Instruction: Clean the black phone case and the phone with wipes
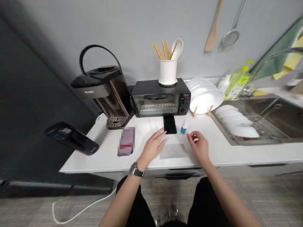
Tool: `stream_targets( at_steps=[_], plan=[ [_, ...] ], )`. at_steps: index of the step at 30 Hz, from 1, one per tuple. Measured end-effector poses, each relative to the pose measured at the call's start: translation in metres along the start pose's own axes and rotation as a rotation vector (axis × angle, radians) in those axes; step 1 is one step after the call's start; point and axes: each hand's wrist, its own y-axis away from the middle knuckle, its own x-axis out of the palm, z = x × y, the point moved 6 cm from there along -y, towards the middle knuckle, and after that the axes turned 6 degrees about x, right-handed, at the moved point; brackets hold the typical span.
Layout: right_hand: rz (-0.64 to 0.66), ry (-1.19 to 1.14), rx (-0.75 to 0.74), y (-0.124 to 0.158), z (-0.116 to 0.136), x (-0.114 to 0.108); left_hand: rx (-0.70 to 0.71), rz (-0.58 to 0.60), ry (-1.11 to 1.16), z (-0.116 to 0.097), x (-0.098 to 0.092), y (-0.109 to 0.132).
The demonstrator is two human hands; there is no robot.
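My left hand (pixel 153 147) lies flat on the white counter (pixel 104 154) with its fingers stretched out, touching the left edge of a grey cloth (pixel 174 150). My right hand (pixel 199 145) hovers at the cloth's right side, its fingers loosely curled and apart, holding nothing that I can see. A black phone (pixel 169 125) stands propped just beyond the left fingertips. A small bottle with a blue label (pixel 184 127) stands next to the phone, near the right hand. A watch sits on my left wrist.
A black toaster oven (pixel 161 97) with a white utensil holder (pixel 168 72) on top stands behind the phone. A water dispenser (pixel 104 91) is at left, a plate rack (pixel 204 94) and a sink (pixel 272 116) holding plates at right. A blurred pink box (pixel 126 142) lies left.
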Motion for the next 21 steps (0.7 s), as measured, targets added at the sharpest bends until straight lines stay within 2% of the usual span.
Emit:
stream_targets(
  at_steps=[4,7,10,13,15,18,19,21],
  plan=[
    [0.114,-0.002,-0.117,-0.032,0.001,0.019,-0.001,0.024,-0.002,-0.009,0.011,0.022],
    [0.208,0.064,-0.154,-0.057,0.002,0.037,0.029,0.047,-0.022,-0.013,0.016,0.029],
    [0.191,0.099,-0.127,-0.084,0.0,0.042,0.036,0.049,-0.031,-0.012,0.017,0.03],
    [0.163,0.078,-0.079,-0.103,-0.009,0.034,0.047,0.028,-0.024,-0.012,0.015,0.029],
    [0.104,0.02,-0.058,-0.101,-0.019,0.02,0.035,-0.011,-0.016,-0.011,0.011,0.029],
    [-0.075,-0.047,-0.065,-0.07,-0.029,-0.009,-0.007,-0.041,-0.059,-0.007,0.005,0.031],
    [-0.049,-0.032,-0.088,-0.055,-0.029,-0.012,-0.012,-0.029,-0.087,-0.007,0.004,0.03],
    [0.186,0.01,-0.199,-0.021,-0.019,-0.004,-0.009,0.019,-0.129,-0.006,0.003,0.028]
  ],
)
